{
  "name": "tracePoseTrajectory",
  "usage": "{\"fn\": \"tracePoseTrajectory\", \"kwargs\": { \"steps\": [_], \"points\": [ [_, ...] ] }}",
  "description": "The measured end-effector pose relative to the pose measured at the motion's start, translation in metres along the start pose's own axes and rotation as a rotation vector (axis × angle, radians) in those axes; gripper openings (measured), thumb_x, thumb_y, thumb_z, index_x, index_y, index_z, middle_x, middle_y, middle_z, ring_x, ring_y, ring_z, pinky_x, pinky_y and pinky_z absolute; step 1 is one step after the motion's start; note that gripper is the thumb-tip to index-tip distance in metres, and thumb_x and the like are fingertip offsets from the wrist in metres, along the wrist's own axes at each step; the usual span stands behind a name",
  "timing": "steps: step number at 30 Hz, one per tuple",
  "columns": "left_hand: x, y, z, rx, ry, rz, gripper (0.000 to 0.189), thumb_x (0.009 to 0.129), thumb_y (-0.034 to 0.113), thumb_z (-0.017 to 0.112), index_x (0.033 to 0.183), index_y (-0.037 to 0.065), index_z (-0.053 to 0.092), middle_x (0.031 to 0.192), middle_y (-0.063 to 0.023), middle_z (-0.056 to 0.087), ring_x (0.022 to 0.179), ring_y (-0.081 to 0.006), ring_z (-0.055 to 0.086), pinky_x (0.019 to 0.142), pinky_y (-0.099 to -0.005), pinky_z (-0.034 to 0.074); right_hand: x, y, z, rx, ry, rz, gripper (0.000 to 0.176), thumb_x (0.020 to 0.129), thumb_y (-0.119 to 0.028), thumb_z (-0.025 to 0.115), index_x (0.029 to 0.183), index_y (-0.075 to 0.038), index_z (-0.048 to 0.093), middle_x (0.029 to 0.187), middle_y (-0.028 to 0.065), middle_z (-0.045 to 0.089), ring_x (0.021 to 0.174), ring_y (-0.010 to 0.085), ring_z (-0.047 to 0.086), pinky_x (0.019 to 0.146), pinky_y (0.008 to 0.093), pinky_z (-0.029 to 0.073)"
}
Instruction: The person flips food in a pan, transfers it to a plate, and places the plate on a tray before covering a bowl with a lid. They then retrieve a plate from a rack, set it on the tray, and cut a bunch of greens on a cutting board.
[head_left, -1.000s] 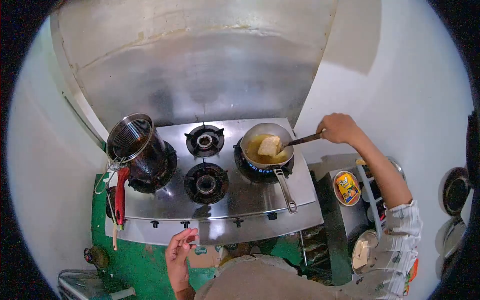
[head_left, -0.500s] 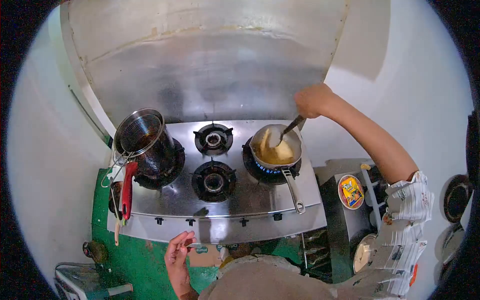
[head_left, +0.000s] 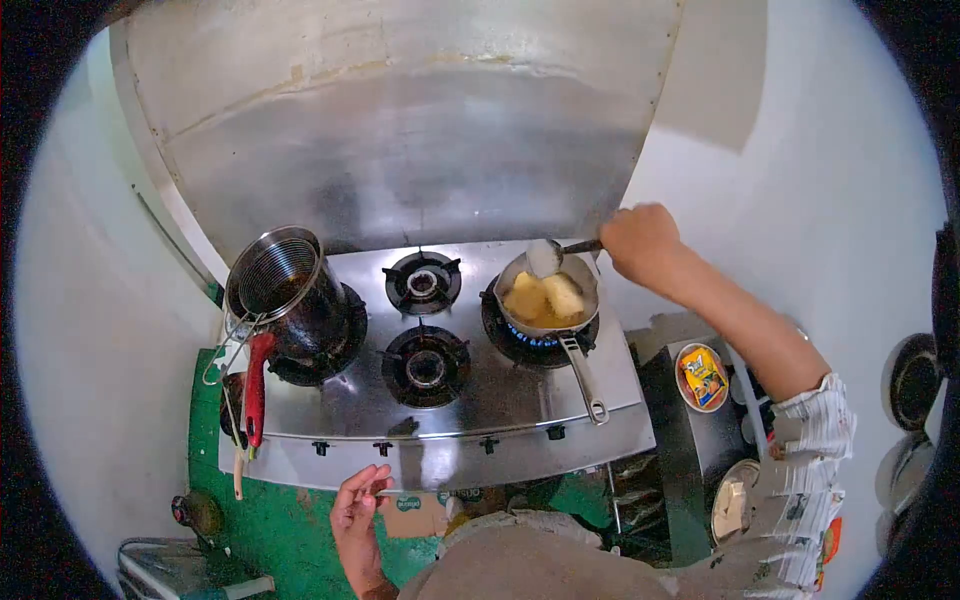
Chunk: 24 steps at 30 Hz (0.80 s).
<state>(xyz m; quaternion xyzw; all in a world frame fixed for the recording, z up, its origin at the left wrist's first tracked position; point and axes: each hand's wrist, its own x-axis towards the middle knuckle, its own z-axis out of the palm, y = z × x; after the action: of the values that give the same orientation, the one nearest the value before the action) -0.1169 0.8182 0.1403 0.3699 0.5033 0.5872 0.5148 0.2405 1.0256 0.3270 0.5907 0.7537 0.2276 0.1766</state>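
My right hand is closed around the handle of a spoon, whose bowl is over the back part of the frying pan. Pale yellow pieces lie in oil in the pan, above a blue flame on the right burner. The pan's handle points toward the front edge, untouched. My left hand hangs in front of the stove, its fingers bent and apart, with nothing seen in it.
A dark pot with a wire strainer stands on the left burner, beside a red handle. Two unlit burners are mid-stove. At right are a bowl with a yellow packet and a plate of pale pieces.
My right hand has moved slightly right and down, and the spoon has tilted flatter, its bowl now higher at the pan's back. The pieces lie differently. My left hand has barely moved.
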Motion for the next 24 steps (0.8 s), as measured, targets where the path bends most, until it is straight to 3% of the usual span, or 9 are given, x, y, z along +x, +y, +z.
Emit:
{"fn": "tracePoseTrajectory", "kwargs": {
  "steps": [3,6,19,24],
  "points": [
    [-0.001,0.004,0.003,0.024,-0.001,0.004,0.048,0.083,0.036,0.066,0.118,0.004,0.057,0.114,-0.0118,0.062,0.1,-0.0202,0.059,0.084,-0.0307,0.043,-0.025,-0.009,0.038,0.005,0.187,0.033,0.015,0.08,-0.014,0.057,0.088,-0.008,0.068,0.084,0.0157,0.065,0.078,0.0286,0.066,0.061,0.0394,0.053],
    [0.001,0.005,0.005,0.028,-0.018,0.001,0.046,0.084,0.033,0.064,0.119,0.004,0.057,0.115,-0.012,0.062,0.101,-0.02,0.058,0.084,-0.0301,0.043,-0.043,-0.018,0.059,0.04,0.155,0.064,0.02,0.081,-0.015,0.055,0.097,-0.008,0.064,0.088,0.0134,0.062,0.077,0.0281,0.065,0.058,0.0373,0.052],
    [0.007,0.005,0.015,0.049,-0.12,-0.004,0.042,0.086,0.027,0.062,0.119,0.004,0.056,0.115,-0.0113,0.062,0.101,-0.0191,0.058,0.083,-0.0292,0.044,-0.063,-0.022,0.09,0.04,0.186,0.14,0.021,0.081,-0.016,0.055,0.099,-0.01,0.061,0.088,0.0113,0.059,0.075,0.0253,0.064,0.058,0.0349,0.053],
    [0.006,0.005,0.015,0.032,-0.123,-0.011,0.042,0.085,0.027,0.062,0.12,0.004,0.056,0.115,-0.0109,0.062,0.102,-0.0191,0.058,0.083,-0.0293,0.044,-0.063,-0.03,0.1,0.033,0.296,0.053,0.023,0.08,-0.016,0.055,0.102,-0.011,0.06,0.087,0.0111,0.058,0.076,0.0257,0.064,0.056,0.0347,0.053]
  ]
}}
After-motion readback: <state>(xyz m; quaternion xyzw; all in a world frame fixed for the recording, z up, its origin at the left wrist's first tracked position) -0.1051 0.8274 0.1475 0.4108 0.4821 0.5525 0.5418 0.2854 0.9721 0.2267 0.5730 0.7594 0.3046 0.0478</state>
